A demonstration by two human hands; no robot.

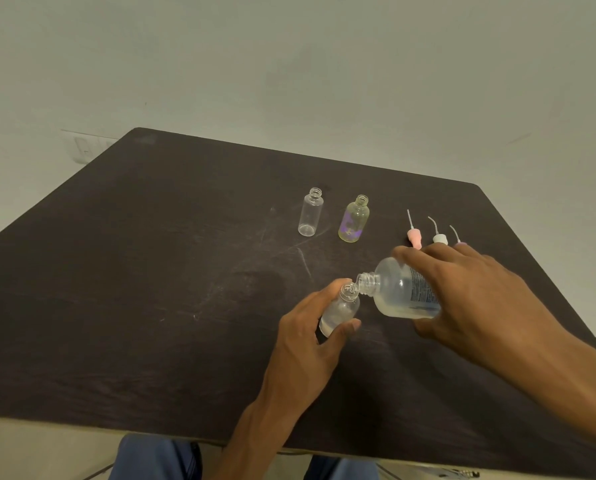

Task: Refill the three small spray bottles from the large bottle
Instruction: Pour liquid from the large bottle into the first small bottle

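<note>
While the right hand (469,299) tips the large bottle (402,289) on its side, fingers wrapped over its labelled body and thumb underneath, the bottle's open threaded neck meets the mouth of a small clear bottle (339,311) just above the dark table (133,289). That small bottle leans toward the large one, pinched between the left hand's (307,344) thumb at its lower side and the fingers curled behind its shoulder; clear liquid sits in its lower part. Farther back stand 2 more uncapped small bottles, well apart from the hands: a plain clear one (311,213) and, to its right, a yellow-tinted one with purple markings (354,220). Right of these, 3 spray tops with thin dip tubes stand near each other: pink (413,237), white (440,238), and purple (461,242), the last mostly hidden behind the right fingers.
</note>
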